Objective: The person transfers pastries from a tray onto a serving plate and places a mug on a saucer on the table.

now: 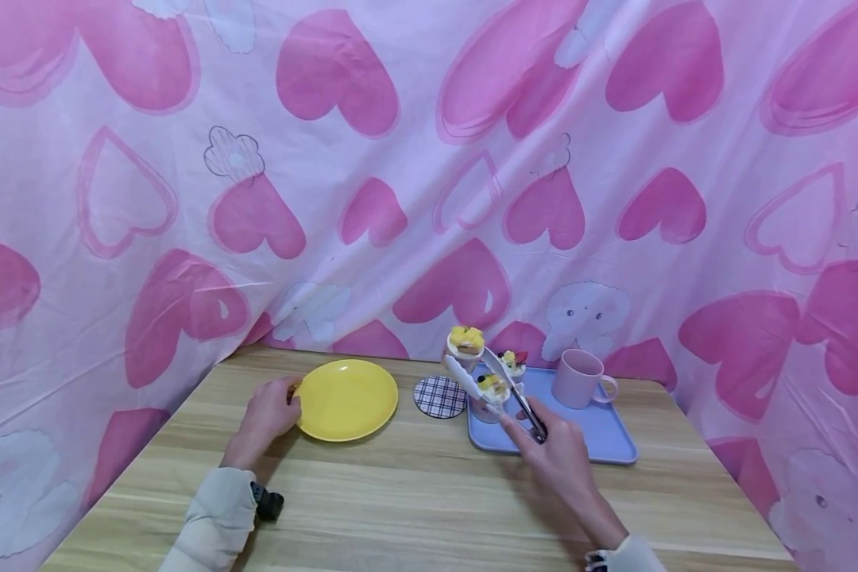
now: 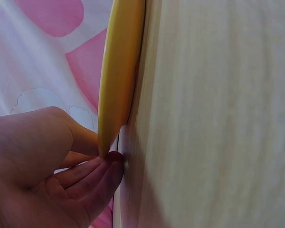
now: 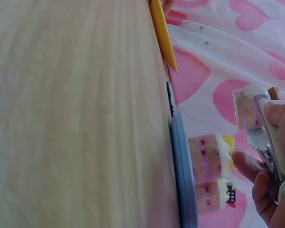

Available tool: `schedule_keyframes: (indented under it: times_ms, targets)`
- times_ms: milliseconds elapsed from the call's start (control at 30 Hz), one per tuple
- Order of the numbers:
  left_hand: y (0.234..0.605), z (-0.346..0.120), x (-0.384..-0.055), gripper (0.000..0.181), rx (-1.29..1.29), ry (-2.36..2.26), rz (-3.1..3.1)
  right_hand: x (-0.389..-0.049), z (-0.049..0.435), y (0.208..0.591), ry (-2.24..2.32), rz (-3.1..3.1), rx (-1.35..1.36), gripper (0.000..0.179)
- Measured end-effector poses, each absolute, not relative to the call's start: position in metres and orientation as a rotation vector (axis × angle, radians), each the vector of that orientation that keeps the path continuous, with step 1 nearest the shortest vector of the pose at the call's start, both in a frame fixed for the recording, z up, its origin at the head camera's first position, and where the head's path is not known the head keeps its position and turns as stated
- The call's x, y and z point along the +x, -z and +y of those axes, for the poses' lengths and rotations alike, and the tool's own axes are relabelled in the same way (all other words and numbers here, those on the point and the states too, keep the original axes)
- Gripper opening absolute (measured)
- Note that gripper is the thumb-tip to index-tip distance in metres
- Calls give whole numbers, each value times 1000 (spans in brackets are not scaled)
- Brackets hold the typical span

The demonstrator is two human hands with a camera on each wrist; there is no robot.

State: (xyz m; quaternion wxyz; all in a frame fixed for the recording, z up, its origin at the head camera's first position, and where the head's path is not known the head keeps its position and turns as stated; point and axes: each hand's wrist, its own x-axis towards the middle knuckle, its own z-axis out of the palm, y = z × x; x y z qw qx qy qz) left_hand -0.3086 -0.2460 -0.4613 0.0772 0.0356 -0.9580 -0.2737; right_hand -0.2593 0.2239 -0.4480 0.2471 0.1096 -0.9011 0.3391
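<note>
At the left, my left hand (image 1: 268,415) pinches the near-left rim of a round yellow plate (image 1: 347,401) on the table. The left wrist view shows the thumb above the plate's edge and fingertips at its underside. My right hand (image 1: 563,459) grips a pair of tongs (image 1: 504,375) above the tray. Between the tongs' ends is a small layered cake (image 1: 465,343) with cream and yellow fruit on top, lifted off the surface. Two similar fruit-topped layered cakes, one nearer (image 1: 494,391) and one farther (image 1: 513,364), stand on the blue tray (image 1: 579,446) below.
A pink mug (image 1: 577,380) stands on the tray's right side, its handle to the right. A round checked coaster (image 1: 439,399) lies between plate and tray. Behind the wooden table (image 1: 372,500) hangs a pink heart-patterned cloth (image 1: 372,214).
</note>
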Motion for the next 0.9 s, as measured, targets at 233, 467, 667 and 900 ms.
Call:
schedule_keyframes:
  times_ms: [233,467,667,900]
  targets:
    - [461,-244,-308,47,97,819,-2868,-260,215,454,-966,-2481,296,38]
    - [462,-244,-309,47,100,818,-2866,-262,205,458,-937,-2472,343,49]
    - [462,-246,-308,47,114,826,-2871,-263,193,459,-1003,-2491,355,60]
    - [461,-246,-307,48,115,832,-2871,-264,178,459,-1078,-2526,391,59]
